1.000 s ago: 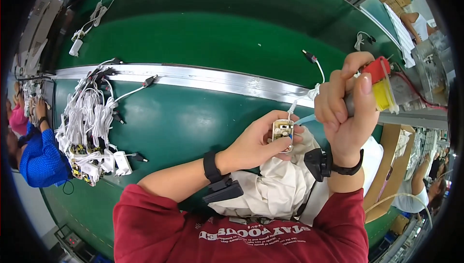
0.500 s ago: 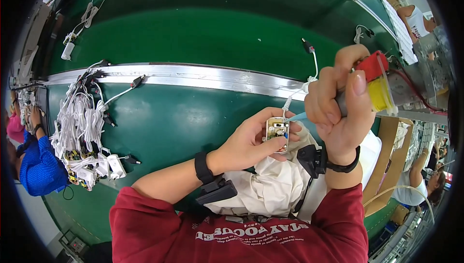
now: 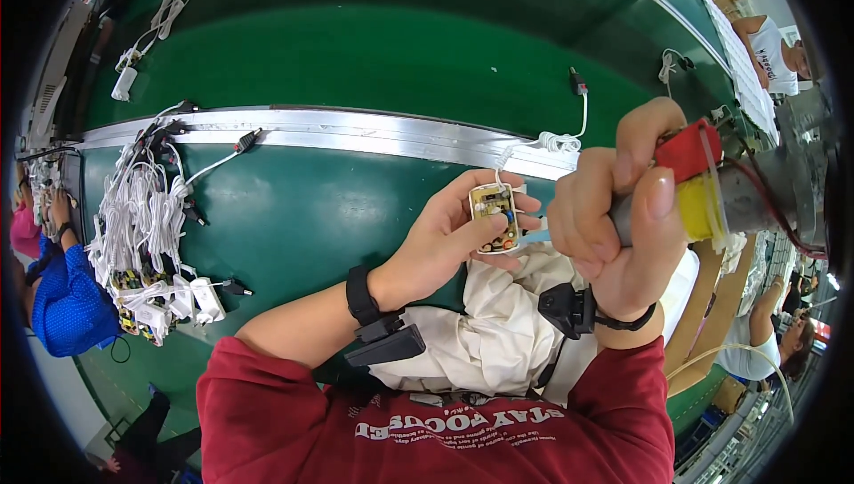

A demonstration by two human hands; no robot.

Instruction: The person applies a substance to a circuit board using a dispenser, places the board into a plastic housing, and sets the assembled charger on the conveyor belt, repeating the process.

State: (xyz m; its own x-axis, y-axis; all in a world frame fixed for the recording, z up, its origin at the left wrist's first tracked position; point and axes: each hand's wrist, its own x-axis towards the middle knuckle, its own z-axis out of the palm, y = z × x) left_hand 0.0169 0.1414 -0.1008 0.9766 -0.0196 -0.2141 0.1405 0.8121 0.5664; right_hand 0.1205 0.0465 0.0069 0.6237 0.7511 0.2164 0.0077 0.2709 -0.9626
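My left hand (image 3: 425, 248) is closed round an open white power adapter (image 3: 486, 208), with the thumb lying on its exposed circuit board. From the adapter's far end a white cord (image 3: 559, 141) leads to a coil and a black plug (image 3: 578, 84). In my right hand (image 3: 614, 217) is a tube-shaped grey dispenser (image 3: 769, 177) with a red switch and a yellow band. Its blue tapered tip (image 3: 535, 237) points left at the adapter's right edge near the board's lower part. Whether the tip touches the board cannot be made out.
A pile of white corded adapters (image 3: 147, 217) lies to the left on the green bench. A metal rail (image 3: 356, 133) crosses the bench beyond my hands. Cardboard (image 3: 698, 324) stands at the right. Co-workers sit on both sides, one in blue (image 3: 67, 293).
My left hand has shifted slightly left and away from me with the adapter. The dispenser tip now meets the adapter's right edge lower down, instead of its top corner.
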